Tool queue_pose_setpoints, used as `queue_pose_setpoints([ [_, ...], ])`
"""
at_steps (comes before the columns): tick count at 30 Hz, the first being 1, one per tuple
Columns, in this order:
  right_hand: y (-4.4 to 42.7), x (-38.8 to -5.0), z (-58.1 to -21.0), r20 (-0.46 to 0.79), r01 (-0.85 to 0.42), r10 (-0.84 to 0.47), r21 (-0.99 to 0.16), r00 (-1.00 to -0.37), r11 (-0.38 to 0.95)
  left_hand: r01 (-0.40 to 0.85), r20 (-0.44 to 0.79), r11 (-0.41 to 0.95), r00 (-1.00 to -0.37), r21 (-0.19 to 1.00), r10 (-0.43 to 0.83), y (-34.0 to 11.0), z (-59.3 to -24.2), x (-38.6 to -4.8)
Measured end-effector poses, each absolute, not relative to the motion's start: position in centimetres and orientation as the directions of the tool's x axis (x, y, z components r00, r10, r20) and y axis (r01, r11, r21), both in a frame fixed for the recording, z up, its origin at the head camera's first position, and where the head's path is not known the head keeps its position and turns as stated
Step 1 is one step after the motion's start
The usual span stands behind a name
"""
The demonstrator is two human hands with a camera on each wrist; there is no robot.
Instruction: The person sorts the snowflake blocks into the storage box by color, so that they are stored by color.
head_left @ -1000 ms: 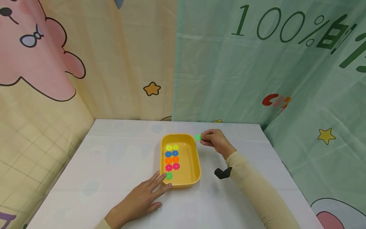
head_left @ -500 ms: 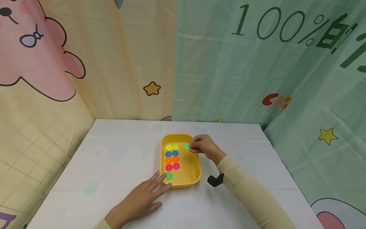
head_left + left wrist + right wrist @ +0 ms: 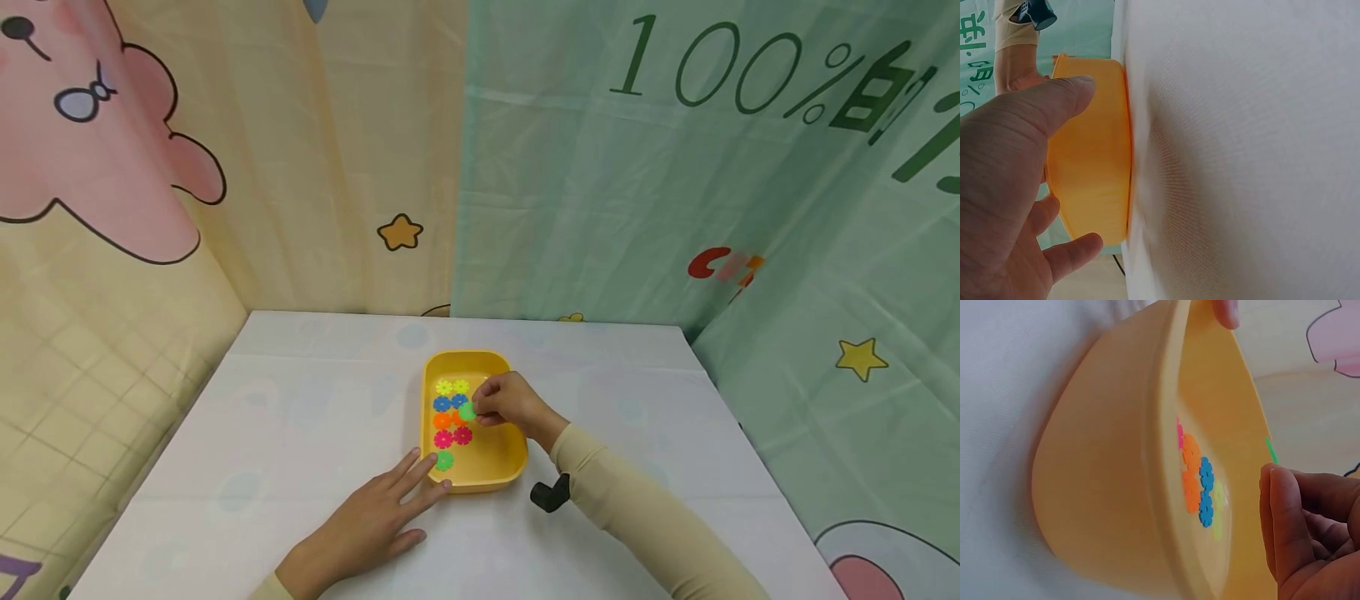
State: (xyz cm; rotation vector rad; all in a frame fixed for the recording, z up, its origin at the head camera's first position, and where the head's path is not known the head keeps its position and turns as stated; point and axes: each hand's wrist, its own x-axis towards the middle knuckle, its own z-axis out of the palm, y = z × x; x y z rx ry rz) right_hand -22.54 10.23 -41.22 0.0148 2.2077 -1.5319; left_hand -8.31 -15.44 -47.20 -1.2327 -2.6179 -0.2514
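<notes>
My right hand (image 3: 513, 406) pinches a green flower-shaped plastic piece (image 3: 467, 411) between thumb and fingertips, above the inside of a yellow tray (image 3: 495, 458). In the right wrist view the piece (image 3: 1271, 450) shows edge-on over the tray wall (image 3: 1104, 462). Inside the tray lie pairs of yellow (image 3: 445, 387), blue (image 3: 442, 403), orange (image 3: 442, 421) and pink flower pieces (image 3: 443, 439), stacked in rows. One green flower piece (image 3: 445, 460) lies singly at the near end. My left hand (image 3: 363, 529) has its fingers spread, with fingertips at the tray's near-left corner.
The tray stands on a white-covered table (image 3: 315, 417). A printed curtain (image 3: 570, 183) hangs behind the table and along its sides. A black strap-like object (image 3: 551, 493) sits at my right wrist.
My right hand has carried the green flower piece from beyond the tray's right rim, leftward and nearer, to above the orange and blue pieces. My left hand has stayed in place.
</notes>
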Motion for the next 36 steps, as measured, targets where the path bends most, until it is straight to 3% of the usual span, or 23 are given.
queue_pose_setpoints([
  [19, 8.3, -21.0, -43.1, -0.421, 0.204, -0.247, -0.774, -0.873, 0.599, 0.785, 0.327, 0.619, -0.594, 0.034, 0.735, -15.4, -47.3, -8.3],
  [36, 7.6, -19.9, -43.9, -0.392, 0.032, -0.278, -0.626, -0.877, 0.779, 0.773, 0.275, 0.633, -0.620, 0.051, 0.735, -15.4, -47.1, -8.4],
])
